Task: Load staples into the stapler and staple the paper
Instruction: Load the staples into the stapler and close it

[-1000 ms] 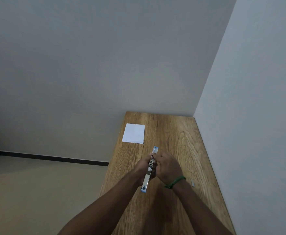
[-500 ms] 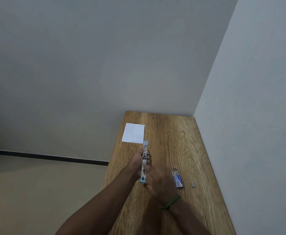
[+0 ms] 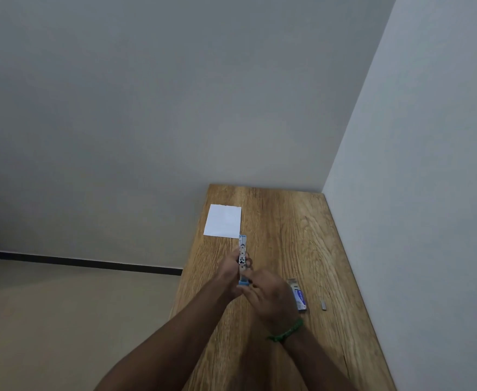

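Observation:
A slim blue and silver stapler is opened out flat, its metal channel facing up, pointing toward the far end of the table. My left hand grips it around the middle. My right hand is at the stapler's near blue end, fingers curled against it; whether it pinches staples is hidden. A white sheet of paper lies flat beyond the stapler's tip. A small blue staple box lies right of my right hand, and a short grey strip of staples lies farther right.
The wooden table is narrow, with a grey wall along its right side and far end. Its left edge drops to a beige floor. A green band circles my right wrist.
One second ago both hands held the stapler together. My right hand then drew back, uncovering the staple box, and has now returned to the stapler's near end. The stapler shifted slightly farther away.

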